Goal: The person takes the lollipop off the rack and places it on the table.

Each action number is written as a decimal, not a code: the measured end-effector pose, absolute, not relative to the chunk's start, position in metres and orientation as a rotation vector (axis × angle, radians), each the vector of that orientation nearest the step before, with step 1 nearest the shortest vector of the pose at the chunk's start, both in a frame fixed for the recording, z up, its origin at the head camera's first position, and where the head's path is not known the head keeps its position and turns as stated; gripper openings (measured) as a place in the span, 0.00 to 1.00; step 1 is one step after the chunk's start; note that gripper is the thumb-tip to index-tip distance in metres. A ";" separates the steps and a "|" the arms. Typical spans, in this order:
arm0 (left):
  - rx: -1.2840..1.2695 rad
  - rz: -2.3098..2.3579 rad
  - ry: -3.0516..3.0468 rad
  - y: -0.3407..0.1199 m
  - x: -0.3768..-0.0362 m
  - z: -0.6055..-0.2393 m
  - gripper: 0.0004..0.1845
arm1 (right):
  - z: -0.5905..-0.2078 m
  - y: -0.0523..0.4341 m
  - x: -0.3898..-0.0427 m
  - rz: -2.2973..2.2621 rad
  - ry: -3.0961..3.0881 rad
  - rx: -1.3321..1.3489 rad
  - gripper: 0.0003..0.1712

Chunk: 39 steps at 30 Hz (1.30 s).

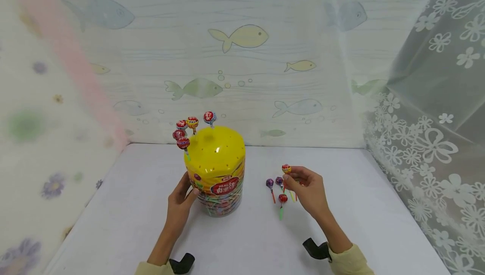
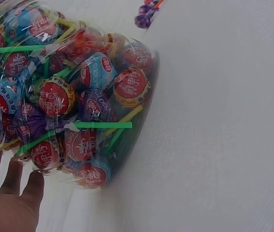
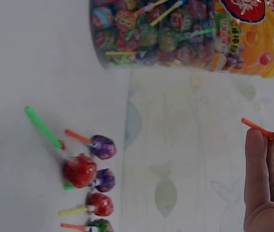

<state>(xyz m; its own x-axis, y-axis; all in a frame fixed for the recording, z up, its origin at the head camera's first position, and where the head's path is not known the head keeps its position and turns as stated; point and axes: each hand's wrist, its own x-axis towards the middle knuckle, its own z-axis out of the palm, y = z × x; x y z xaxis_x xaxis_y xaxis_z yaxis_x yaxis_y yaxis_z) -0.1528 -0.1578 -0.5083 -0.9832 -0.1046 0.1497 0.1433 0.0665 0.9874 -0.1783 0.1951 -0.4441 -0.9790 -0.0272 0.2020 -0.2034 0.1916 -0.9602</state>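
Observation:
A clear plastic jar (image 1: 220,205) packed with wrapped lollipops stands upright on the table under a yellow lid (image 1: 223,146) dotted with small holes. Several lollipops (image 1: 192,122) stick up from the lid's left and back edge. My left hand (image 1: 179,203) holds the jar's left side, thumb in front; its fingers (image 2: 13,176) touch the plastic in the left wrist view. To the right of the jar, my right hand (image 1: 312,188) pinches a lollipop (image 1: 286,168) with a yellow and red wrapper, raised above the table. Its orange stick (image 3: 256,127) shows in the right wrist view.
Loose lollipops lie under and beside the right hand: a red one (image 1: 282,198) on a green stick, purple ones (image 1: 269,183) and others partly hidden. The white table (image 1: 125,207) meets a fish-print curtain (image 1: 242,68) behind and a lace-patterned one (image 1: 428,153) at right.

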 end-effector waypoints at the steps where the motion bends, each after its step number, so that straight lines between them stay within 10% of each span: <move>1: -0.036 -2.030 -2.156 -0.158 -0.153 -0.508 0.36 | -0.447 0.197 -0.178 1.908 -2.317 0.213 0.15; 39: -0.030 -2.030 -2.151 -0.157 -0.153 -0.509 0.35 | -0.511 0.228 -0.183 1.685 -2.760 -0.252 0.16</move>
